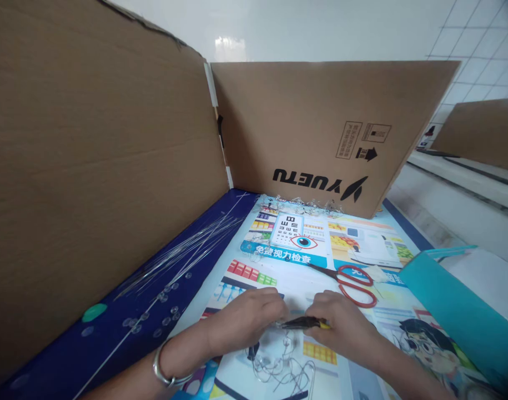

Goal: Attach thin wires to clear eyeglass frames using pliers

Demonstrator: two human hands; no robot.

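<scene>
My right hand (341, 325) grips a small pair of pliers (301, 323) with yellow and black handles, its jaws pointing left. My left hand (245, 322), with a silver bangle (164, 369) on the wrist, pinches something small at the tip of the pliers; what it holds is too small to tell. Under both hands lie thin bent wires with clear beads (278, 366) on a printed mat (320, 261). Red-handled scissors (349, 283) lie just beyond my right hand.
Cardboard walls (91, 166) stand at the left and back. A bundle of straight thin wires (187, 250) and loose clear beads (162, 311) lie on the blue strip at left. More clear pieces (307, 205) line the back wall. A teal box (457, 311) sits at right.
</scene>
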